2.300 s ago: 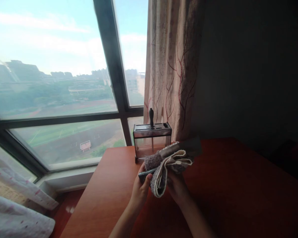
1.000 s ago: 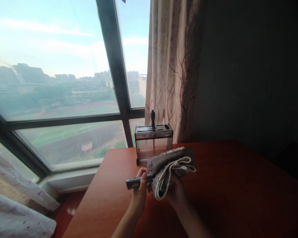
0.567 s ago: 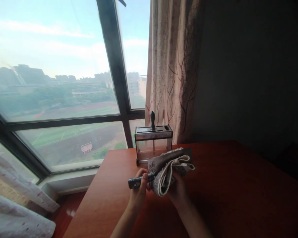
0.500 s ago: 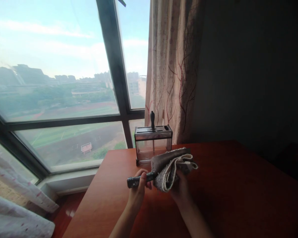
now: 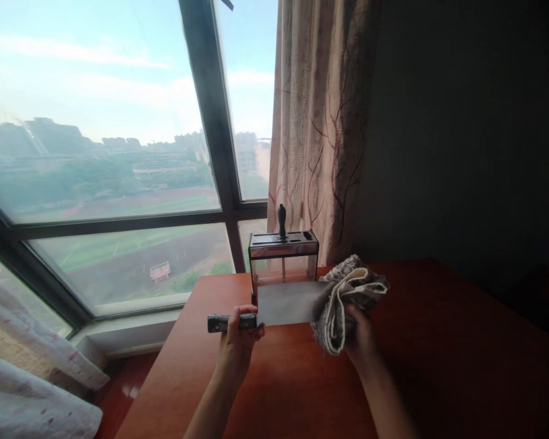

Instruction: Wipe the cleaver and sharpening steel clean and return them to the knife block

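Note:
My left hand [image 5: 238, 334] is closed around the dark handle of a cleaver [image 5: 286, 303], held level above the table with its broad blade pointing right. A folded grey towel [image 5: 343, 308] with pale edges wraps the far end of the blade. My right hand [image 5: 359, 335] grips the towel from the right; its fingers are partly hidden behind the cloth. Behind the blade stands a knife block [image 5: 283, 250] with clear sides and a slotted top. One dark-handled tool [image 5: 281, 222] stands upright in it.
The reddish-brown wooden table [image 5: 283, 390] lies below my hands. Beyond its left side are a large window [image 5: 119, 256] and a pale curtain [image 5: 32, 390]. A patterned curtain [image 5: 320, 134] hangs behind the knife block, beside a dark wall [image 5: 457, 134].
My hands have moved apart. The towel has slid right along the cleaver toward its far end, uncovering most of the blade, while my left hand has shifted left with the handle.

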`<state>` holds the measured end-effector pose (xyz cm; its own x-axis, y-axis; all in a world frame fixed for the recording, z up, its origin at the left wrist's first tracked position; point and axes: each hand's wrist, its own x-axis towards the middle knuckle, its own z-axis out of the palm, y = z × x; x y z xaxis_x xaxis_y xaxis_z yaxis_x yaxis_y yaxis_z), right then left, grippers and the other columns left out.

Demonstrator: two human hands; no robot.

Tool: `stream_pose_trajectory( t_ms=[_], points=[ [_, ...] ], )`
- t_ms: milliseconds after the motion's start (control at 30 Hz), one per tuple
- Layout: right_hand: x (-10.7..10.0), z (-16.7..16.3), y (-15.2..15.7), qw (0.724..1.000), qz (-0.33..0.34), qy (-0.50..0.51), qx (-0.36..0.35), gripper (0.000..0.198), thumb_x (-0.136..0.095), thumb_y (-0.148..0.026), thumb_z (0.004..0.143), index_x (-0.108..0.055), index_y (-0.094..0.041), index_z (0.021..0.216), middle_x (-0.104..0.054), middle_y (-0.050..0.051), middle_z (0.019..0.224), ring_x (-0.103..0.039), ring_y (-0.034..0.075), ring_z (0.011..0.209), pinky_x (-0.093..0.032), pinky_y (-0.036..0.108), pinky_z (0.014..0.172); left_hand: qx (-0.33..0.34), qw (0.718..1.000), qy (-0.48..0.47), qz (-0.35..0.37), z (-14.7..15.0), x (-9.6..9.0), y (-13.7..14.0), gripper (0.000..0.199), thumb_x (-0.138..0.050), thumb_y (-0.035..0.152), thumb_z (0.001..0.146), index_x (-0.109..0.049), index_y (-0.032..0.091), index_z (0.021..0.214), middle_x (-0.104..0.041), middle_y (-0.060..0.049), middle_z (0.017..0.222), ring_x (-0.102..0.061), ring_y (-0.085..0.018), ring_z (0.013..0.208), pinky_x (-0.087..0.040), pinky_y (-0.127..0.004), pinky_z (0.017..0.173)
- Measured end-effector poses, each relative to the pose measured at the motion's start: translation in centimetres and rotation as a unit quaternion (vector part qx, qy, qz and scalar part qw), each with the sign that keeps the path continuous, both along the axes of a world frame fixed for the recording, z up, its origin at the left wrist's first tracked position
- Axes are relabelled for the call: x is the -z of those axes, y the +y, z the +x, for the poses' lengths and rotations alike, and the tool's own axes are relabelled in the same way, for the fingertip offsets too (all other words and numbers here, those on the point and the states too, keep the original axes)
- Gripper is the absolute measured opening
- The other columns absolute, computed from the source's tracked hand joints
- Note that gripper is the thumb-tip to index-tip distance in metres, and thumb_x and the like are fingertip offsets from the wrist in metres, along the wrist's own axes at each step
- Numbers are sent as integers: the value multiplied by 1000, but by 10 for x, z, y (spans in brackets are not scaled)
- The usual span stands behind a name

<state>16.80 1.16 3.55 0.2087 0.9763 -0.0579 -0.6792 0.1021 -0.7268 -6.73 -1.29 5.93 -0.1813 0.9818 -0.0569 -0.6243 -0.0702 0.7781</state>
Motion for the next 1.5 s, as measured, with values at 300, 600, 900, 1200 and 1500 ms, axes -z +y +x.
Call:
stream_pose_trajectory(
  t_ms=[300,600,900,1200,1500],
  points=[
    [-12,24,-13,954,-22,-235,-183,43,-82,-32,63,-68,-18,101,-72,7,105,-68,26,92,-51,35,81,31,998,61,3,-5,-3,-2,29,-65,43,76,-64,15,68,-52,5,50,-42,-6,37,-31,-19,37],
    [-14,13,-8,987,-51,-111,-107,35,-80,-41,66,-67,-20,91,-74,3,82,-70,22,70,-54,31,65,90,991,94,-14,-10,1,-2,33,-61,46,80,-65,14,72,-54,3,50,-50,-9,39,-34,-20,41],
    [-14,16,-8,987,-56,-142,-50,44,-81,-41,63,-67,-19,98,-74,4,90,-70,24,79,-54,32,68,48,997,45,-32,-1,-1,-3,26,-67,40,75,-65,14,76,-60,2,59,-52,-7,40,-37,-19,42],
    [-21,6,-13,978,-23,-188,-89,44,-80,-41,65,-66,-18,100,-73,5,95,-68,26,86,-51,33,75,25,999,22,-13,-3,1,0,24,-71,37,71,-65,15,78,-59,4,60,-50,-7,43,-38,-19,44],
    [-13,10,-8,973,-37,-226,-24,45,-78,-48,64,-67,-19,96,-74,5,88,-68,26,79,-52,33,68,47,995,88,-26,-1,-1,-4,35,-65,50,74,-64,15,78,-46,7,45,-45,-8,37,-30,-20,40]
  ],
)
